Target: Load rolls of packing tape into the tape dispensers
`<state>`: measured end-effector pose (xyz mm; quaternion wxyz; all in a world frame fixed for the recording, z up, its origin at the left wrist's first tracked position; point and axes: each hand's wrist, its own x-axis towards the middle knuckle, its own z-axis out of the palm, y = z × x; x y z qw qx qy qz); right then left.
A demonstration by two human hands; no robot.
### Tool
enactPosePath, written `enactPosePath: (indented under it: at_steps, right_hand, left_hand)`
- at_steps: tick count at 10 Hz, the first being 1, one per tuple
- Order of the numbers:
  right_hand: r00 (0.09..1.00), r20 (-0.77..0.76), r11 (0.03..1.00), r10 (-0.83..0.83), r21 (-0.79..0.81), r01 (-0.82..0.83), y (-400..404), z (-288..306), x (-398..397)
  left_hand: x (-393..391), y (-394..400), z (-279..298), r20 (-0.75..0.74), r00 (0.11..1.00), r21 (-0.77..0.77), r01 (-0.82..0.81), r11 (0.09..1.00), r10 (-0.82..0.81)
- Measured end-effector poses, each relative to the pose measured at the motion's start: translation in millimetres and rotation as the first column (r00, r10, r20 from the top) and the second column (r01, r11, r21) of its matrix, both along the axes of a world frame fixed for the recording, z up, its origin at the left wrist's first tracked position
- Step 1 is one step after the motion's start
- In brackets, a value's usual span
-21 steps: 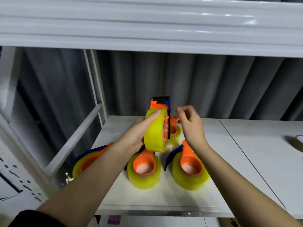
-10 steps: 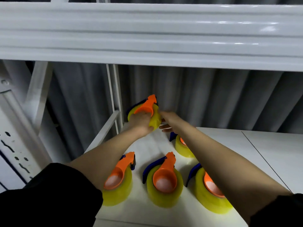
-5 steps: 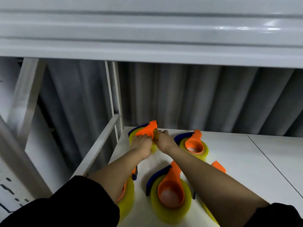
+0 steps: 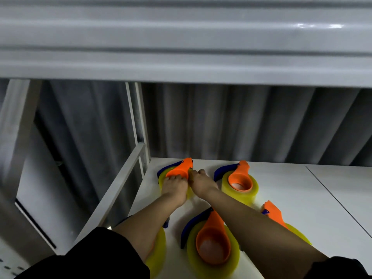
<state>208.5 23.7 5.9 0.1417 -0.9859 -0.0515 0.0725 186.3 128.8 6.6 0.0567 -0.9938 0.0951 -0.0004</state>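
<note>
Both hands are on the loaded dispenser [image 4: 177, 173] at the back left corner of the white shelf [image 4: 302, 190]: the left hand [image 4: 174, 187] curls over its yellow roll and the right hand [image 4: 201, 183] touches its right side, though I cannot tell its grip. To set it down well, I would lay it flat, in line with the neighbour dispenser [image 4: 239, 181] on its right. I count five loaded dispensers, two behind and three nearer the front, partly hidden by the arms.

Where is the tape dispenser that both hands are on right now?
In the head view it lies at the shelf's back left corner, under both hands, left of another loaded dispenser.
</note>
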Motion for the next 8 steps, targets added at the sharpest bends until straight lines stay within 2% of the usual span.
enactPosePath:
  at_steps: [2, 4, 5, 6, 7, 8]
  right_hand:
    - [0.999, -0.018, 0.999, 0.048, -0.024, -0.049, 0, -1, -7]
    - [0.997, -0.057, 0.998, 0.054, -0.03, -0.056, -5, 10, -16]
    - [1.0, -0.019, 0.998, 0.006, -0.07, -0.008, -10, 16, -23]
    - [0.999, 0.003, 0.99, -0.033, -0.135, 0.033, -19, 26, -33]
    - [0.993, 0.107, 0.974, -0.047, -0.216, 0.07, -32, 42, -46]
    - [0.984, 0.166, 0.966, -0.07, -0.236, 0.109, -45, 55, -59]
  left_hand:
    - [-4, -4, -7, 0.006, 0.999, -0.014, -0.052, 0.999, 0.052]
    - [-3, 1, -3, -0.098, 0.995, -0.053, -0.024, 0.998, 0.018]
    - [-6, 3, 8, -0.07, 0.998, -0.095, -0.004, 0.995, -0.003]
    - [-12, 3, 27, 0.021, 1.0, -0.066, 0.021, 0.998, -0.02]
    - [-15, -3, 45, 0.122, 0.992, 0.017, 0.026, 1.0, -0.028]
    - [-20, -14, 56, 0.124, 0.992, 0.028, 0.008, 1.0, -0.011]
